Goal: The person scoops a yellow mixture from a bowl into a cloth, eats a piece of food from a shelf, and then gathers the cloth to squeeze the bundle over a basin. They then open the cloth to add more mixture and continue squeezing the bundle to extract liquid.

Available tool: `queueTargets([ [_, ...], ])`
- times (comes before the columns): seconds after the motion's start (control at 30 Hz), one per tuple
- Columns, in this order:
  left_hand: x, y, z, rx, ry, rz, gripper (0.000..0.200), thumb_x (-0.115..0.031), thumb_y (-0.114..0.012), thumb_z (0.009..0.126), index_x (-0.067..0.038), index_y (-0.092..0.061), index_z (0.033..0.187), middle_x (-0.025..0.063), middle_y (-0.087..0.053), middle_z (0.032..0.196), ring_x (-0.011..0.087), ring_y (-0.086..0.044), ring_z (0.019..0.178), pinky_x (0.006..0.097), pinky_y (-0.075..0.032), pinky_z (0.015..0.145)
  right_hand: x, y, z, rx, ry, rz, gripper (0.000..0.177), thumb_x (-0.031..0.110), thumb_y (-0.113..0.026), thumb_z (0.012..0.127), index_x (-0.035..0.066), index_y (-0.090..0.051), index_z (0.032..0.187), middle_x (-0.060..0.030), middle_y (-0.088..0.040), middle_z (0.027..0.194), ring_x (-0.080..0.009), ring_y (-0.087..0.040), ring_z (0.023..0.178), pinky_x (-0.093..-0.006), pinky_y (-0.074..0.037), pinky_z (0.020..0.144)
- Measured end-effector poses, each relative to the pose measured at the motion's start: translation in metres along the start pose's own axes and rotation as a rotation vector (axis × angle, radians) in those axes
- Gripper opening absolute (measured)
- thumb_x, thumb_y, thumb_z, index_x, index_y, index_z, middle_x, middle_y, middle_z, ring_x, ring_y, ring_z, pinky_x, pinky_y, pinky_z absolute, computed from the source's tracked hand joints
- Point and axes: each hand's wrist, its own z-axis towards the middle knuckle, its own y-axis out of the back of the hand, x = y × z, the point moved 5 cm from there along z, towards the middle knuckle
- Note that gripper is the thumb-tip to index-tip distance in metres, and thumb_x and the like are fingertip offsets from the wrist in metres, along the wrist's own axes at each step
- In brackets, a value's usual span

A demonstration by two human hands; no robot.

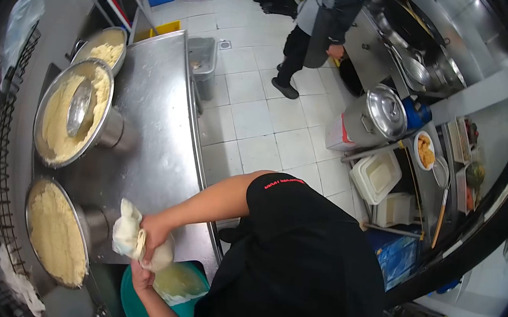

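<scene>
Both my hands grip a bunched whitish cloth bag [160,257] with a bulging lower part and a gathered top. My right hand [154,235] is closed around its bunched neck. Just below, my left hand [141,276] is closed on the cloth near the twisted part. The bag's contents are hidden. Beneath the hands stands a green basin [128,297], and in it is a pale yellowish, shiny mass or liquid [180,281] that I cannot make out clearly.
Metal bowls hold pale yellow crumbly material [57,236]; a metal scoop [80,107] lies in one. They stand along the steel table [146,115] beside a wire rack [0,129]. A co-worker [319,28] stands near the stove, a lidded pot [385,111] close by.
</scene>
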Motion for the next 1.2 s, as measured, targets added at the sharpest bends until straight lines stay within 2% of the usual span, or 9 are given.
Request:
queueTargets([
  [0.07, -0.025, -0.048, 0.014, 0.149, 0.020, -0.742, 0.106, -0.056, -0.082, 0.059, -0.001, -0.034, 0.136, 0.0171, -0.043, 0.134, 0.0288, -0.054, 0.113, 0.0448, -0.051, 0.089, 0.011, -0.003, -0.001, 0.067, 0.020, -0.045, 0.070, 0.057, -0.084, 0.052, 0.014, -0.070, 0.105, -0.0114, -0.067, 0.108, -0.0276, -0.060, 0.102, -0.0344, -0.045, 0.093],
  [0.23, -0.039, -0.060, 0.039, -0.387, 0.333, -0.131, 0.102, -0.062, -0.077, 0.055, -0.007, -0.037, 0.131, 0.0232, -0.049, 0.120, 0.0369, -0.061, 0.084, 0.0494, -0.058, 0.054, 0.067, 0.023, -0.007, 0.115, 0.090, 0.013, 0.069, 0.061, -0.081, 0.056, 0.014, -0.070, 0.106, -0.0100, -0.069, 0.101, -0.0254, -0.062, 0.095, -0.0330, -0.047, 0.089],
  [0.33, -0.055, -0.072, 0.036, 0.228, -0.129, -0.789, 0.097, -0.045, -0.080, 0.058, -0.005, -0.034, 0.132, 0.0238, -0.049, 0.119, 0.0391, -0.060, 0.089, 0.0525, -0.059, 0.063, 0.071, 0.037, -0.005, 0.138, 0.022, 0.215, 0.061, 0.046, -0.089, 0.054, 0.012, -0.071, 0.102, -0.0076, -0.070, 0.098, -0.0213, -0.063, 0.091, -0.0316, -0.048, 0.084],
  [0.47, -0.029, -0.039, 0.023, -0.090, 0.231, -0.703, 0.104, -0.033, -0.086, 0.053, -0.004, -0.030, 0.136, 0.0213, -0.046, 0.125, 0.0368, -0.059, 0.100, 0.0504, -0.056, 0.079, 0.063, 0.035, 0.013, 0.257, 0.243, 0.293, 0.054, 0.035, -0.090, 0.058, 0.007, -0.070, 0.100, -0.0067, -0.071, 0.095, -0.0180, -0.063, 0.089, -0.0305, -0.049, 0.083],
  [0.77, -0.068, -0.042, -0.014, -0.367, -0.020, -0.373, 0.099, -0.038, -0.080, 0.066, -0.002, -0.026, 0.140, 0.0164, -0.044, 0.129, 0.0305, -0.053, 0.115, 0.0427, -0.050, 0.093, 0.061, 0.029, 0.021, 0.110, 0.167, 0.436, 0.050, 0.036, -0.088, 0.063, 0.004, -0.069, 0.097, -0.0079, -0.070, 0.094, -0.0174, -0.063, 0.087, -0.0294, -0.049, 0.081],
  [0.83, -0.050, -0.016, -0.024, -0.347, 0.043, -0.391, 0.103, -0.040, -0.082, 0.063, -0.002, -0.025, 0.140, 0.0159, -0.044, 0.128, 0.0292, -0.052, 0.114, 0.0419, -0.049, 0.093, 0.063, 0.021, 0.024, 0.212, 0.142, 0.493, 0.053, 0.040, -0.087, 0.062, 0.004, -0.069, 0.098, -0.0076, -0.070, 0.093, -0.0178, -0.063, 0.086, -0.0291, -0.048, 0.081],
  [0.93, -0.039, -0.011, -0.025, 0.181, -0.046, -0.411, 0.106, -0.042, -0.083, 0.061, 0.000, -0.026, 0.139, 0.0153, -0.043, 0.128, 0.0282, -0.051, 0.114, 0.0413, -0.046, 0.095, 0.066, 0.014, 0.032, 0.229, 0.269, 0.427, 0.055, 0.043, -0.087, 0.062, 0.006, -0.069, 0.098, -0.0076, -0.070, 0.095, -0.0181, -0.063, 0.087, -0.0289, -0.048, 0.081],
  [1.0, -0.077, -0.034, -0.024, -0.195, -0.181, -0.055, 0.102, -0.044, -0.081, 0.061, 0.002, -0.031, 0.136, 0.0150, -0.044, 0.127, 0.0272, -0.051, 0.113, 0.0408, -0.044, 0.097, 0.066, 0.012, 0.037, 0.193, 0.271, 0.336, 0.056, 0.043, -0.088, 0.060, 0.006, -0.069, 0.098, -0.0082, -0.070, 0.095, -0.0193, -0.063, 0.087, -0.0294, -0.048, 0.082],
  [1.2, -0.075, -0.036, -0.016, -0.492, -0.245, 0.015, 0.092, -0.040, -0.079, 0.061, 0.002, -0.037, 0.131, 0.0148, -0.048, 0.122, 0.0262, -0.052, 0.111, 0.0405, -0.043, 0.097, 0.056, 0.005, 0.049, 0.010, 0.050, 0.220, 0.059, 0.040, -0.089, 0.053, 0.005, -0.070, 0.096, -0.0113, -0.070, 0.095, -0.0239, -0.063, 0.089, -0.0310, -0.048, 0.082],
])
